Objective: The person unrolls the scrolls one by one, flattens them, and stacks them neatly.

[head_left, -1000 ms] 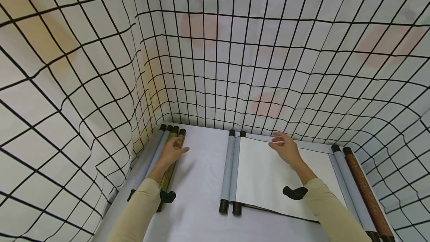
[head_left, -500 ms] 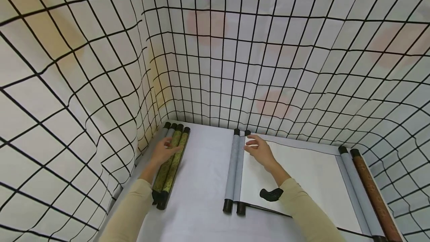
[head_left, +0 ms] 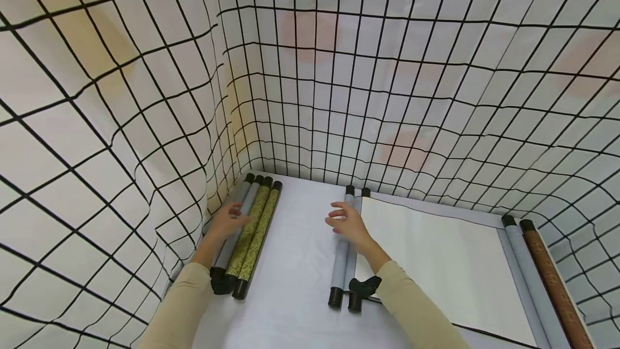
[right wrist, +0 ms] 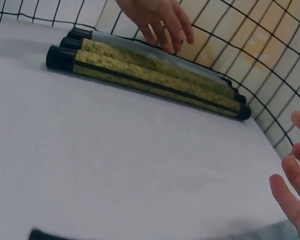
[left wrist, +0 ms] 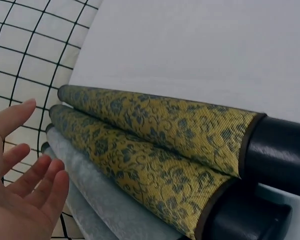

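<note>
Left hand (head_left: 224,225) is hovering by grey, black-ended cloth rolls (head_left: 229,252), fingers loosely apart; yellow-green floral cloth rolls (head_left: 260,230) are lying alongside. Right hand (head_left: 352,226) is hovering over pale-blue rolls (head_left: 340,268) edging a white sheet (head_left: 436,252), fingers apart; brown patterned roll (head_left: 554,284) is lying far right.

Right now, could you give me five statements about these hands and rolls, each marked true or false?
1. The left hand holds nothing. True.
2. At least one hand grips a roll. False: the right hand is empty too.
3. Two yellow patterned rolls lie side by side. True.
4. Their end caps are white. False: the end caps are black.
5. In the head view, the brown roll lies to the right of the white sheet. True.
</note>
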`<move>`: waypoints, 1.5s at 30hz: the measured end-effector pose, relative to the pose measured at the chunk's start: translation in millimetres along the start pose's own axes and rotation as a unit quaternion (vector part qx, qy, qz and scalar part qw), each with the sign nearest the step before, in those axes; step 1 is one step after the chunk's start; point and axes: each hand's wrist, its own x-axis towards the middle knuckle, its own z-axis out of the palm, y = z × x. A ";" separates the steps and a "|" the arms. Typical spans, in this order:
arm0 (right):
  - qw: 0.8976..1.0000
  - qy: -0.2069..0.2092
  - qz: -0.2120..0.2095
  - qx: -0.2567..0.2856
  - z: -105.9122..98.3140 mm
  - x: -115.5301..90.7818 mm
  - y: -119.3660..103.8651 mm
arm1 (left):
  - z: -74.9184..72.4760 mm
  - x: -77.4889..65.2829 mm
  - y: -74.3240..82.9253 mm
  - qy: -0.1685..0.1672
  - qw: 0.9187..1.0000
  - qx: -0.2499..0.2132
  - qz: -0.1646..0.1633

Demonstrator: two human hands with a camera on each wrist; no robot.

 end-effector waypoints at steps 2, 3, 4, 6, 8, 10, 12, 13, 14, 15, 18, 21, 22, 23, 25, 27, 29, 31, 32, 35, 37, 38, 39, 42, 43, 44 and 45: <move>1.000 -0.009 0.006 0.014 12.7 1.7 0.9 | -0.7 -1.0 -2.3 -0.003 1.000 0.007 0.000; 1.000 -0.017 0.006 0.020 19.1 2.1 1.4 | -0.7 -1.4 -3.9 -0.006 1.000 0.008 0.000; 0.999 -0.024 0.010 0.025 25.5 2.4 1.8 | -0.5 -1.7 -5.3 -0.011 1.000 0.006 -0.001; 0.999 -0.036 0.016 0.036 38.9 3.6 2.8 | 0.2 -1.5 -8.4 -0.020 1.000 0.007 -0.001; 0.997 -0.048 0.028 0.048 52.4 4.9 4.9 | 0.8 -1.0 -11.0 -0.027 1.000 0.010 0.005; 0.996 -0.057 0.042 0.061 66.6 6.9 7.8 | 1.4 0.0 -13.5 -0.030 0.999 0.011 0.011; 0.993 -0.070 0.058 0.080 80.3 8.7 11.0 | 2.1 1.0 -16.4 -0.028 0.999 0.019 0.021; 0.991 -0.076 0.066 0.088 87.0 9.1 11.9 | 2.8 1.6 -17.8 -0.026 0.999 0.024 0.026; 0.989 -0.082 0.073 0.097 93.5 9.4 12.5 | 3.8 2.2 -19.5 -0.023 0.999 0.024 0.025; 0.988 -0.089 0.076 0.102 99.8 9.8 13.3 | 4.7 2.7 -20.6 -0.020 0.999 0.027 0.028; 0.984 -0.099 0.093 0.114 117.6 9.5 13.0 | 8.6 2.9 -21.3 -0.012 0.999 0.030 0.041; 0.984 -0.092 0.111 0.108 134.4 8.8 13.0 | 12.6 1.0 -17.2 -0.004 0.999 0.028 0.043; 0.983 -0.086 0.122 0.110 140.2 8.8 13.0 | 13.7 0.0 -15.2 -0.002 0.999 0.030 0.044; 0.982 -0.080 0.131 0.109 145.7 7.9 11.7 | 14.5 -0.9 -14.2 0.000 0.998 0.034 0.043; 0.980 -0.072 0.145 0.112 156.4 6.9 9.7 | 15.4 -2.4 -13.1 0.008 0.998 0.040 0.040; 0.978 -0.070 0.155 0.124 165.2 5.8 6.6 | 15.4 -3.5 -12.6 0.013 0.998 0.050 0.044; 0.975 -0.077 0.160 0.136 171.8 4.9 3.1 | 15.3 -3.1 -13.8 0.013 0.997 0.059 0.049; 0.971 -0.083 0.164 0.153 176.8 5.7 2.4 | 15.7 -1.9 -13.9 0.014 0.996 0.066 0.055; 0.968 -0.088 0.167 0.165 179.0 5.8 1.9 | 16.2 -1.2 -13.8 0.013 0.995 0.073 0.061; 0.959 -0.097 0.172 0.204 185.5 6.5 3.6 | 17.9 0.5 -14.5 0.015 0.994 0.085 0.065; 0.949 -0.102 0.177 0.241 188.8 6.1 5.3 | 19.1 0.4 -15.6 0.021 0.993 0.093 0.067; 0.942 -0.106 0.181 0.260 190.1 5.6 6.2 | 19.5 -0.2 -15.6 0.025 0.993 0.095 0.068; 0.938 -0.109 0.182 0.273 191.1 5.1 7.3 | 19.9 -0.8 -15.8 0.030 0.993 0.094 0.065; 0.927 -0.121 0.185 0.303 192.1 3.4 8.0 | 20.9 -2.6 -14.6 0.043 0.993 0.092 0.068; 0.926 -0.126 0.182 0.304 192.3 3.0 7.9 | 21.0 -3.2 -13.5 0.045 0.993 0.090 0.066; 0.927 -0.130 0.180 0.302 192.5 2.7 7.9 | 21.1 -3.7 -12.2 0.047 0.993 0.088 0.064; 0.929 -0.133 0.176 0.297 192.4 2.5 7.6 | 21.2 -4.3 -11.0 0.049 0.994 0.085 0.058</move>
